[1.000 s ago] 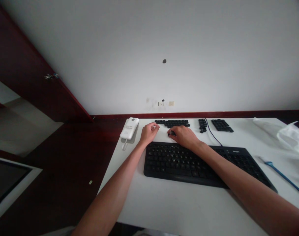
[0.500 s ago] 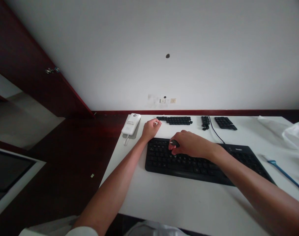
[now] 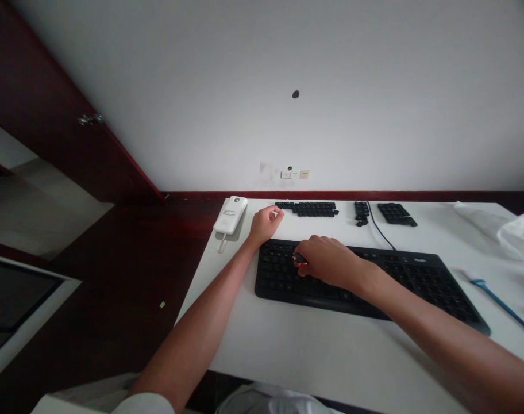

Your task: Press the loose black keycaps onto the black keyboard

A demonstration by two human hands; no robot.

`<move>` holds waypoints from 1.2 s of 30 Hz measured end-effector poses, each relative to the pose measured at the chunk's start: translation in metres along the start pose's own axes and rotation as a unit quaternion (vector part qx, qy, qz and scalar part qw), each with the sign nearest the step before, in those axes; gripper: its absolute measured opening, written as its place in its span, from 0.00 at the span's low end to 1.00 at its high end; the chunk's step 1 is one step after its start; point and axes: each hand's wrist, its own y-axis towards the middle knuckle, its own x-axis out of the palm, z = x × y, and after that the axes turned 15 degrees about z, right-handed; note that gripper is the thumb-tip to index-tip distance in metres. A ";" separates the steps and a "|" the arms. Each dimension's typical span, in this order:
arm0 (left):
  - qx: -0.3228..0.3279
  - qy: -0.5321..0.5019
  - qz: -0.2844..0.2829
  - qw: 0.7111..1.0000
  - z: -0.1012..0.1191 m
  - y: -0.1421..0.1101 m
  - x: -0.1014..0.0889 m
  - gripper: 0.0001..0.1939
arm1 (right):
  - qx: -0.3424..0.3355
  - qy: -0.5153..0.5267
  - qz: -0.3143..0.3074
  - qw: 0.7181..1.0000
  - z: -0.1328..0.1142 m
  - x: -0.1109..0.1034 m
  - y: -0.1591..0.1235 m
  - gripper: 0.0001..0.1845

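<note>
A black keyboard lies on the white table, partly covered by my right arm. Over its left half, my right hand is closed around a small dark object with a shiny tip; its kind is unclear. Beyond the keyboard's back left corner, my left hand rests with fingers curled and thumb and fingertips pinched together. Whatever may be between those fingertips is too small to make out. Close to them, loose black keycaps stand in rows along the table's back edge.
Further right are a narrow keycap group and a keycap block, with the keyboard cable between them. A white power bank lies at left. A blue-handled brush and clear plastic bag lie at right.
My right hand has shifted slightly left over the keyboard, and the dark object's tip has turned a little. My left hand keeps its pose. The view has tilted slightly.
</note>
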 end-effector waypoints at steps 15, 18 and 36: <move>0.000 0.007 -0.003 1.000 -0.001 0.000 0.000 0.12 | -0.002 -0.012 0.001 1.000 0.003 0.002 0.000 0.07; 0.005 0.012 0.000 1.000 -0.001 0.001 0.001 0.12 | 0.001 0.010 -0.001 1.000 0.012 0.005 0.004 0.07; 0.008 0.022 -0.001 1.000 -0.002 0.001 0.001 0.13 | 0.000 -0.035 -0.005 0.999 -0.008 -0.001 -0.002 0.07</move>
